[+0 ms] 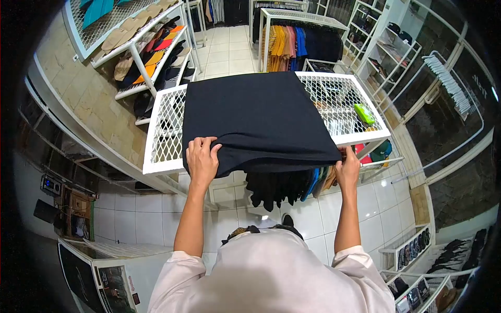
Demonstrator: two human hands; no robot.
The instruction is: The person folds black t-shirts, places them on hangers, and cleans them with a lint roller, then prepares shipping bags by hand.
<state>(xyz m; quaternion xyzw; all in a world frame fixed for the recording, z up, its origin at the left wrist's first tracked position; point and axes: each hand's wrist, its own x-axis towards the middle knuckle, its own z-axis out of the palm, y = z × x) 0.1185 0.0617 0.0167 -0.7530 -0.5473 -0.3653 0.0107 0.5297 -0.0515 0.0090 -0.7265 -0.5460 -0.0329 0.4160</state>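
Observation:
A black cloth (250, 109), which looks like a garment, lies spread over a white mesh-topped rack (166, 125), its near edge hanging a little over the front. At the cloth's near left corner, my left hand (202, 160) has its fingers bent over the fabric, gripping it, with folds running off to the right. My right hand (347, 166) pinches the near right corner between thumb and fingers. The cloth is drawn out between both hands. A bright green item (364, 114) lies on the mesh to the right of the cloth.
Dark and coloured garments (276, 188) hang beneath the rack. Shelves of caps (151, 57) stand at the left. Another clothes rack (305, 18) is behind, with yellow, blue and black clothes. Glass doors and a rail of hangers (446, 81) are at the right.

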